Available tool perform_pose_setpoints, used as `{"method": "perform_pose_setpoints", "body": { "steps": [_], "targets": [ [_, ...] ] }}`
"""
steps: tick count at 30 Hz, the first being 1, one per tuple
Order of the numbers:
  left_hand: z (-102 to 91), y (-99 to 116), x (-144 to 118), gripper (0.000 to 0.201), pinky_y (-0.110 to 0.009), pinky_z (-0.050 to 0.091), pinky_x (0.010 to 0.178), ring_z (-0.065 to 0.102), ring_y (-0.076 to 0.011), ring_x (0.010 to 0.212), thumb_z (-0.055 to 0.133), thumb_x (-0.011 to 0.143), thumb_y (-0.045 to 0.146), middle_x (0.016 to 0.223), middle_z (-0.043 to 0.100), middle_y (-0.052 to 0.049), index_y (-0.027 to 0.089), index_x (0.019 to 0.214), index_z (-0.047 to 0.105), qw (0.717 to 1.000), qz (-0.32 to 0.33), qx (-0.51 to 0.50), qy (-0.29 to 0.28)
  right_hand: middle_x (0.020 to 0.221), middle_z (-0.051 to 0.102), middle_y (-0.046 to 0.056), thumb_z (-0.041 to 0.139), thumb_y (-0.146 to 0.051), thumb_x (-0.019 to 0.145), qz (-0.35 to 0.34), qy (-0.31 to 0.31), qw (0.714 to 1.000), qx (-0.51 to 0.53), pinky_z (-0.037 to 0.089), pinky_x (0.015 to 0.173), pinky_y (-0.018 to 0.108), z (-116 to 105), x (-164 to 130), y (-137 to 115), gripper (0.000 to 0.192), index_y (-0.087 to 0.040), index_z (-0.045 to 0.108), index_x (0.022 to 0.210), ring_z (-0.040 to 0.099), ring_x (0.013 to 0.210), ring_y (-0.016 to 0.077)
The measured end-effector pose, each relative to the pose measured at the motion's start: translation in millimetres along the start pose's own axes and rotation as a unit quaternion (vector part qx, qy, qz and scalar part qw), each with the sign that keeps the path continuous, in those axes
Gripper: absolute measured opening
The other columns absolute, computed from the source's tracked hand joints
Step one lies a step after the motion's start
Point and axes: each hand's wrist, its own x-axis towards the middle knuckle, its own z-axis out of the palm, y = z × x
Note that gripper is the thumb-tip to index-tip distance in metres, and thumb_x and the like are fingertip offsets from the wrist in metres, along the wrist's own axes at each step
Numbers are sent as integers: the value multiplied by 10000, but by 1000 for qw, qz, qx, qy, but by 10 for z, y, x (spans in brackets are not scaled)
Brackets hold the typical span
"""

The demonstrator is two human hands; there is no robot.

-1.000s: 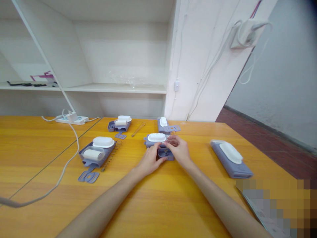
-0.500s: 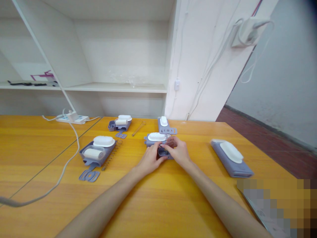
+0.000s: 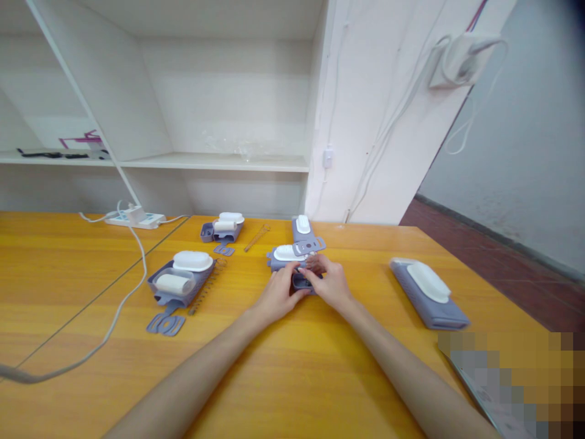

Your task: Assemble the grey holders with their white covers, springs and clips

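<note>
A grey-blue plastic tray (image 3: 280,261) carrying a white brush head (image 3: 287,252) lies at the middle of the orange table (image 3: 292,366). My left hand (image 3: 276,295) grips the tray's near left side. My right hand (image 3: 329,281) holds its near right end, and its fingertips pinch a flat grey perforated piece (image 3: 309,246) that tilts up over the brush. What sits in the tray's near pocket is hidden by my fingers.
An open kit (image 3: 179,280) with white parts lies at the left, a flat grey piece (image 3: 164,324) and a wire spring (image 3: 205,286) beside it. Farther back are another kit (image 3: 223,227) and a narrow unit (image 3: 301,225). A closed unit (image 3: 428,291) lies right. A power strip (image 3: 133,217) trails a white cable.
The flat grey perforated piece has shifted left and toward me, from the far narrow unit to above the brush. My right hand drew in slightly with it. My left hand stayed on the tray.
</note>
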Motion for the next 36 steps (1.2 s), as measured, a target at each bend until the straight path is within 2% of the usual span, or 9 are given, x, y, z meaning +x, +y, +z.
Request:
{"method": "perform_pose_setpoints", "body": {
  "steps": [7,12,15,20,30,36],
  "targets": [
    [2,-12,-6,501,-406,437,892,550,-264,1040,621,781,321,1191,556,-109,213,1227,419,1000,3,5,3,732,656,-14,665,-365,750,-40,34,997,-64,487,670,269,12,-31,8,180,-227,563,803,629,680,153],
    [18,-40,-12,517,-411,432,901,545,-269,1057,630,774,339,1194,555,-114,213,1229,419,1000,8,11,9,762,634,12,667,-344,745,-58,68,994,-69,485,693,283,44,-43,89,176,-210,559,785,613,713,163],
    [32,-68,-10,524,-414,432,901,546,-268,1052,635,769,341,1180,560,-115,207,1226,416,1000,10,13,11,792,634,24,668,-319,740,-48,77,994,-62,485,712,295,64,-68,114,165,-205,563,797,609,732,171],
    [33,-78,-7,500,-413,432,903,542,-261,1057,612,781,301,1198,551,-108,204,1227,406,1000,20,13,7,802,651,17,679,-298,727,-28,52,995,-75,472,760,317,107,-111,71,150,-209,582,800,605,789,185],
    [21,-45,2,475,-407,429,897,545,-259,1045,600,789,299,1177,565,-100,208,1218,416,1000,13,10,3,844,672,19,679,-305,720,7,46,996,-75,454,792,335,114,-147,46,137,-213,599,784,591,844,198],
    [20,-41,3,463,-397,413,901,529,-249,1049,630,766,320,1161,568,-93,210,1184,463,999,32,39,8,853,660,28,662,-312,741,-21,82,992,-89,452,799,335,115,-175,62,140,-213,593,813,580,853,198]
  ]
}}
